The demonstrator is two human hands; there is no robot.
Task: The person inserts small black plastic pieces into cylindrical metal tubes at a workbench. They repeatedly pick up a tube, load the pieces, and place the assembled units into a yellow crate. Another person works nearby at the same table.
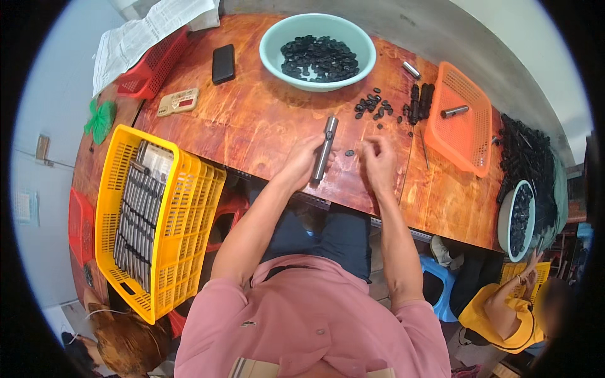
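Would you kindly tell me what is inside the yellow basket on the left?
The yellow basket holds silver tubes with black parts, lying side by side; anything beneath the top layer is covered.

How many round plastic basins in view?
2: one mint-green basin at the back of the table, one pale basin at its right end. More could be hidden underneath.

– Left of the left hand?
– Pale bluish wall.
– Beneath both?
– Wooden table, reddish-brown, patchy sheen.
– Beyond?
– Grey wall behind table's far edge.
– Right of the right hand?
– Blue stool, lower down.
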